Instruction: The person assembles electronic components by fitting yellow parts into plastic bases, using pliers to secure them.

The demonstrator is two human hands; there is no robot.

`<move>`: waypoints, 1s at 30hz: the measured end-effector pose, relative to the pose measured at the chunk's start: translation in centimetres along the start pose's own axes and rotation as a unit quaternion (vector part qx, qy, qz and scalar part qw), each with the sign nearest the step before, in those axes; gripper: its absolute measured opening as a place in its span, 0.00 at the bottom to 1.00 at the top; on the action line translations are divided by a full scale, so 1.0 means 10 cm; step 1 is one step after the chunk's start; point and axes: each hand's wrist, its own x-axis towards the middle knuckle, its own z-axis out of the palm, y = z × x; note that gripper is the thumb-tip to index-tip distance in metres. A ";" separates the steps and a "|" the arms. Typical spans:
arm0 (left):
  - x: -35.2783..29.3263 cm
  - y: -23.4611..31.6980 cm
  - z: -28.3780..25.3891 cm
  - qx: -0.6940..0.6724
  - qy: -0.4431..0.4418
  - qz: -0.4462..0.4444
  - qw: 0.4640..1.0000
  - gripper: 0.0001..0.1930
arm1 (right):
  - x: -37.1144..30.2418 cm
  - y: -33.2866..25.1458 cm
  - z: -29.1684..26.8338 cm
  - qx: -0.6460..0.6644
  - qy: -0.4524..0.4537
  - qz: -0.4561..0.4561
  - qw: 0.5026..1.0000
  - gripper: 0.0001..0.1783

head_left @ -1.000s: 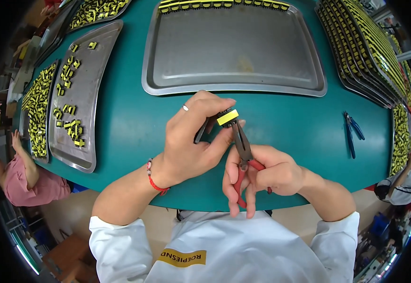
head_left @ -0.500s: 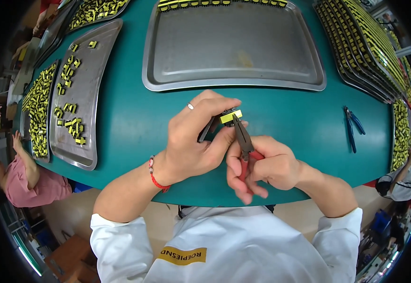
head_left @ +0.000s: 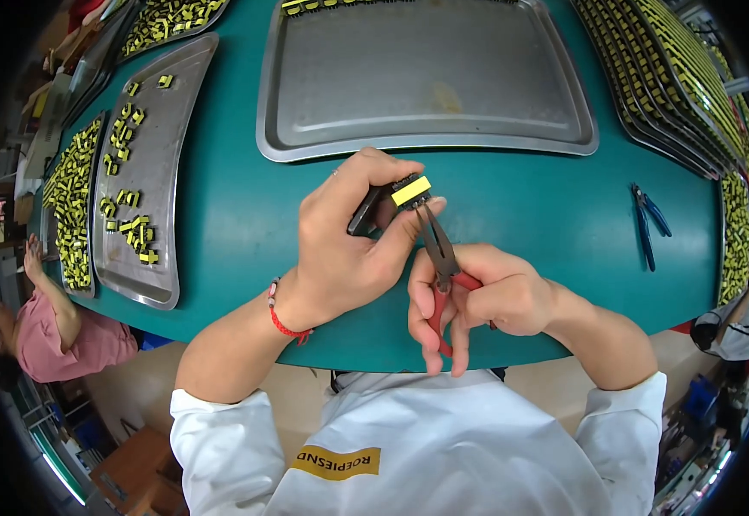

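Between the thumb and fingers of my left hand (head_left: 331,232) is a small transformer (head_left: 411,193), a black bobbin wrapped in yellow tape with dark pins along its edges. A dark, flat object (head_left: 362,215) also sticks out from inside that hand; its kind is partly hidden by the fingers. My right hand (head_left: 503,292) is closed around red-handled long-nose pliers (head_left: 440,249). Their jaws point up at the transformer's near pin edge, tips slightly apart. Whether the tips touch a pin I cannot make out.
A metal tray (head_left: 434,142) with a row of transformers lies ahead. At left, another tray (head_left: 168,172) bears scattered transformers, beside a heaped one (head_left: 73,215). Blue-handled cutters (head_left: 645,225) lie at right, below stacked full trays (head_left: 649,86). Other people sit at both sides.
My left hand has shifted slightly up and left, turning the transformer so its yellow face shows more fully. The plier tips have moved from over the yellow face to its near pin edge.
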 end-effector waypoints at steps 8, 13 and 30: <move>0.00 -0.05 0.06 -0.007 0.007 0.056 0.998 0.17 | -0.01 0.00 -0.04 -0.051 0.041 -0.009 0.998 0.18; -0.01 -0.07 0.05 0.010 0.016 0.092 0.996 0.19 | 0.02 0.01 -0.03 -0.070 0.046 -0.009 0.996 0.15; 0.01 0.15 0.11 -0.151 0.001 -0.171 0.974 0.09 | 0.05 0.11 -0.11 -0.529 0.346 -0.392 0.669 0.27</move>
